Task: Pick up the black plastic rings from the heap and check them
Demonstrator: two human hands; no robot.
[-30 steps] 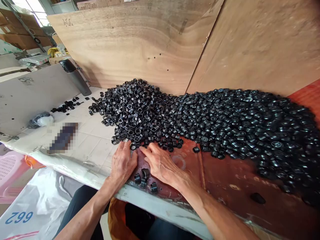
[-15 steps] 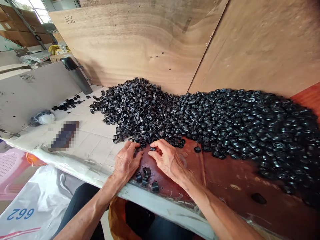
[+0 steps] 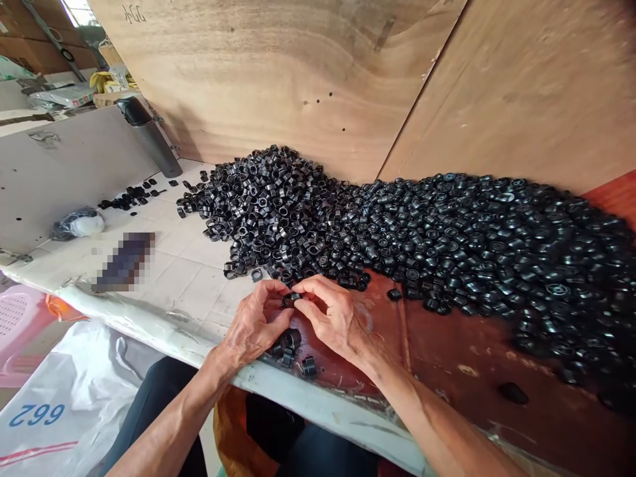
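Workbench against two plywood boards (image 3: 238, 86) (image 3: 507, 86), which stand at the far side. Surface: white tile (image 3: 183, 291) on the left, a scuffed red-brown sheet (image 3: 477, 351) on the right. Left of the work area stand a dark flask (image 3: 149, 136) and a wrapped plastic bag (image 3: 77, 224); a pixelated patch (image 3: 124, 263) cannot be read. A white woven sack (image 3: 64, 414) lies below the near edge.

A broad heap of black parts (image 3: 397, 232) runs along the boards, ring-like pieces at left and disc-like pieces at right. A loose scatter of black pieces (image 3: 129, 197) lies farther left on the tile.

Hands at the near edge, below the heap. Left hand (image 3: 253, 324): fingers curled, half closed. Right hand (image 3: 338, 318): same, fingers arched over from the right. Between them, fingertips of both appear to pinch a small black ring-shaped part (image 3: 291, 299); the contact is partly hidden. Neither hand is clenched or released.

Just below the hands, a small group of black parts (image 3: 288, 348) sits on the red-brown sheet, near the edge.

Technique note: a fingertip pinch with the wrists low should steady so small a part, and the part's faces stay visible.
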